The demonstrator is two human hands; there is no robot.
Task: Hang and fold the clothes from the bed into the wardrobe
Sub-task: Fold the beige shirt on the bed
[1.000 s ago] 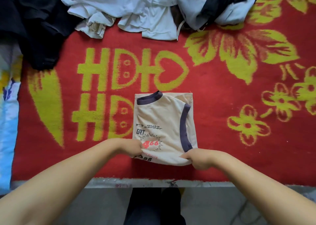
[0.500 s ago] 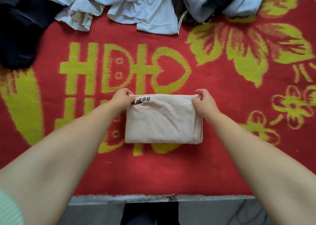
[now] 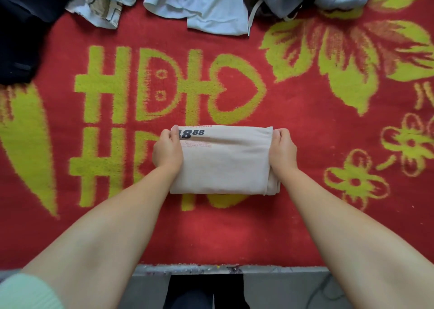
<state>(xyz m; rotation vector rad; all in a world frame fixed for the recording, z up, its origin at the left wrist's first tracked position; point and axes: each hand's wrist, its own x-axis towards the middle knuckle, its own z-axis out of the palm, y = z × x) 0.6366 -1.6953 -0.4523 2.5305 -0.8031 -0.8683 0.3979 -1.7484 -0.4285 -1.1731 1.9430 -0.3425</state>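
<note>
Your grip is closing on both short ends of the folded beige shirt, left hand and right hand equally near, its long axis running straight between them, lying on the red bedspread.

light: even, soft daylight, bright, no glare | shadows: faint, only under my forearms and the folded shirt | focus: centre sharp, print readable | edges: wide-angle bend; upper left dark clothes lose detail; my sleeve lower left soft
</note>
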